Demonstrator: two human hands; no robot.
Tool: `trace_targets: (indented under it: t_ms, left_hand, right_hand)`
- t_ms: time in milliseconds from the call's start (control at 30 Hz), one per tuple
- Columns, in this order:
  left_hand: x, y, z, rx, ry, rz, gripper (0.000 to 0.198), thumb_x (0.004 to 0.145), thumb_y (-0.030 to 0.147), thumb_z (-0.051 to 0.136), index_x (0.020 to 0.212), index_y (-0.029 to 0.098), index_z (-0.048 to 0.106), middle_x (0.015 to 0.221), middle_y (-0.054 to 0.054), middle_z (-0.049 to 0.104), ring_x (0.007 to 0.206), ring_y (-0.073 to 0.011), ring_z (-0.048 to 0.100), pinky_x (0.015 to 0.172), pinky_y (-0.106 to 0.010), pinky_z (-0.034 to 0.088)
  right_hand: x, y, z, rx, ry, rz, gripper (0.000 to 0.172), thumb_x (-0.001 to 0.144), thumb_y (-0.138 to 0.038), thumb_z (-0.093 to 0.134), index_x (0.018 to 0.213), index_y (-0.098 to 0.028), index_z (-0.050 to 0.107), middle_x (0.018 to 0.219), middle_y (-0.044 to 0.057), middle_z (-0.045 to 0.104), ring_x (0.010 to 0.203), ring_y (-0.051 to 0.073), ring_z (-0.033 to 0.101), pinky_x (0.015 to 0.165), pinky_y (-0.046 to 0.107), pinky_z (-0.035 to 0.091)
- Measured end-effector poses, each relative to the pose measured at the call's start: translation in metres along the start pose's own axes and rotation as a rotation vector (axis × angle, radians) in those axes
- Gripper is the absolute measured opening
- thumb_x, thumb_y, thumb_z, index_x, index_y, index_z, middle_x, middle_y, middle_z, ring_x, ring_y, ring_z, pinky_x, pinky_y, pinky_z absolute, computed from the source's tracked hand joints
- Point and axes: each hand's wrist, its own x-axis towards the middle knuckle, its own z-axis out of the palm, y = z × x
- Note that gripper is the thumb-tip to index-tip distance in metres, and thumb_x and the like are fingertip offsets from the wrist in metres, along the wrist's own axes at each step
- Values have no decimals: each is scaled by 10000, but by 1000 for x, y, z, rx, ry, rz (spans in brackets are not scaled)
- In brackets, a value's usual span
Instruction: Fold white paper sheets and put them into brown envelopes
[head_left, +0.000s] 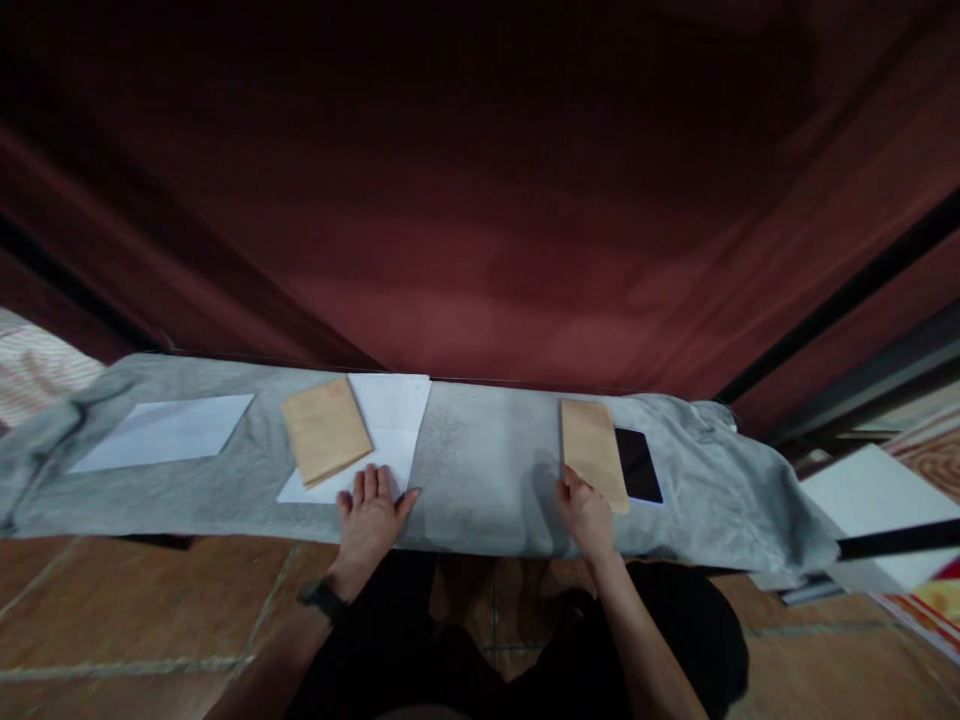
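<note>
Two flat tan paper envelopes are laid on a narrow tabletop (487, 470) draped in grey cloth: the left tan envelope (326, 430) is set aslant on a white rectangular sheet of paper (394, 410), and the right tan envelope (594, 450) is laid lengthwise, touching or just beside a black glossy flat phone (637, 465). The left hand (371, 510) is spread flat, palm down, with its fingers pressed on the near edge of the white sheet, just below the left tan envelope. The right hand (585, 510) is placed at the near left corner of the right tan envelope, fingers bent toward it; whether the corner is pinched or only touched cannot be told. A second white paper sheet (165, 432) is left well apart at the far left of the cloth. The step in hand is judged to be the taking up of the right tan envelope while the white sheet is steadied. For that, a firm pinch at the corner would be needed, and the envelope would have to be drawn clear without the phone being dragged along.
</note>
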Motion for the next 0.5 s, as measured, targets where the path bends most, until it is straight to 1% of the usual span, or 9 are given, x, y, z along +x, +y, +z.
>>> trace_targets:
  t_ms: [133,233,333,367,433,500]
  left_hand:
    - [-11,0,-7,26,-4,78,579,979,448,427,1413,77,521,1493,-249,502,1385,-379,460,1096,-570,380]
    - [-17,1,-15,-17,-48,142,436,964,280,444,1352,124,568,1437,-207,566,1321,-339,530,1043,-507,462]
    - [-20,1,-24,-97,-115,196,410,916,113,413,1261,176,624,1326,-162,651,1221,-298,611,944,-452,541]
    - [-20,2,-26,-118,-129,209,415,907,89,404,1236,183,639,1278,-157,677,1176,-293,638,915,-442,555]
    - [-19,8,-32,-155,-128,238,409,911,82,398,1215,183,652,1204,-153,711,1104,-288,672,906,-434,558]
    - [-18,21,-36,-203,-105,301,395,925,96,405,1225,182,647,1206,-143,715,1094,-276,676,938,-424,545]
  right_hand:
    - [-1,-14,9,93,-57,-148,341,1021,-220,479,1323,-218,638,1176,86,752,1020,198,739,883,258,531]
    - [0,-21,12,153,-97,-238,339,1011,-193,483,1305,-232,649,1209,69,743,1056,192,730,910,264,535]
    - [3,-24,14,181,-126,-275,343,998,-182,497,1298,-230,656,1241,68,730,1086,196,719,939,276,533]
    - [3,-25,14,192,-131,-280,345,991,-175,502,1293,-228,661,1245,70,728,1092,197,716,947,278,531]
    - [5,-25,16,231,-134,-289,347,980,-160,506,1278,-221,673,1241,75,730,1101,200,712,961,284,528]
    - [6,-26,19,312,-120,-306,346,975,-150,493,1256,-207,685,1234,79,731,1118,199,703,980,289,522]
